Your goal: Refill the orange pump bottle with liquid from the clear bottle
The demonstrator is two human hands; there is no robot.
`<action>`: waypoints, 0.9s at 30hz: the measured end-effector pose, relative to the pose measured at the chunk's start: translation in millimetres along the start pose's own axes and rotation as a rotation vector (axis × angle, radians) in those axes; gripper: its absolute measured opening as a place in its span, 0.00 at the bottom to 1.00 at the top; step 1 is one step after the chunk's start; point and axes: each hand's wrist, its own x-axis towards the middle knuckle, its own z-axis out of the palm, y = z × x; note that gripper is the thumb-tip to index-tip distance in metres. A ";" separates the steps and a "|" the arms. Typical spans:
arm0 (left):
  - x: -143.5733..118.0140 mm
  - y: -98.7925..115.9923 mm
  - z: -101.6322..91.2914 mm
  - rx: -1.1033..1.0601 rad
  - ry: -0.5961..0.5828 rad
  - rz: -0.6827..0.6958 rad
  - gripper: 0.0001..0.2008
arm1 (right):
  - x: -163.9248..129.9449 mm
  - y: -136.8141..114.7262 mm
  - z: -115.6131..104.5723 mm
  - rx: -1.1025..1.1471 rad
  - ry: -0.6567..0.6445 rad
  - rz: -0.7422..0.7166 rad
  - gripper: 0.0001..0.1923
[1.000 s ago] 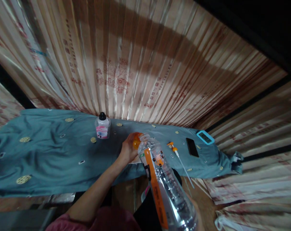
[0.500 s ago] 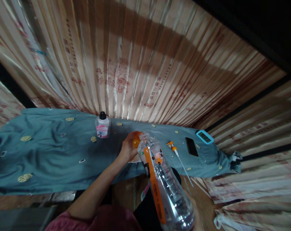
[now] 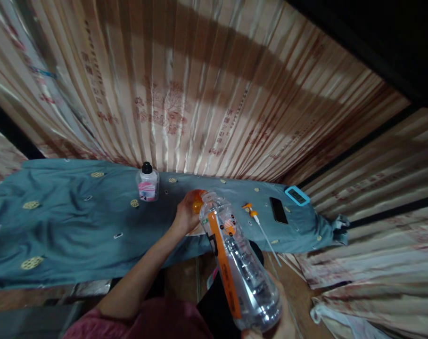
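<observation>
My right hand (image 3: 283, 313) is wrapped round the base end of a large clear plastic bottle (image 3: 247, 278) with an orange label strip. The bottle is tilted, its mouth pointing up and left in the picture. My left hand (image 3: 185, 214) is closed round a small translucent orange container (image 3: 197, 203), right at the mouth of the big bottle. Fingers hide most of the orange container, and I cannot tell whether liquid passes between them. On the cloth to the right lies an orange and white pump dispenser (image 3: 253, 213) with a long tube.
A clear bottle with black cap and pink label (image 3: 147, 186) stands on the teal patterned cloth (image 3: 76, 221). Toward the right are a black phone (image 3: 278, 210) and a blue-framed digital timer (image 3: 297, 196). Pleated curtains (image 3: 200, 94) close off the back.
The view has shifted slightly, so everything sits a little further left. The big bottle's base has risen slightly in view, showing more of my right hand. Both hands keep their holds.
</observation>
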 end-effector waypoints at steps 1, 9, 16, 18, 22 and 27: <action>-0.1 -0.6 0.2 0.004 0.000 0.000 0.16 | -0.1 -1.8 1.2 0.016 -0.012 0.007 0.45; 0.1 -4.5 1.7 -0.004 0.013 -0.002 0.16 | -1.8 -13.5 9.7 0.081 -0.023 0.035 0.47; 0.4 -2.9 1.1 0.010 0.020 0.005 0.15 | -1.0 -13.3 11.4 0.046 -0.046 -0.012 0.47; 0.4 -3.2 1.4 0.023 0.024 0.009 0.16 | -0.9 -15.0 12.8 0.045 -0.039 -0.008 0.46; 0.8 -4.3 2.0 0.038 0.015 0.015 0.16 | -2.1 -19.5 15.0 0.068 -0.048 -0.010 0.44; 1.0 -3.6 3.1 -0.002 0.028 0.059 0.14 | -2.0 -16.8 12.1 0.111 -0.044 0.009 0.45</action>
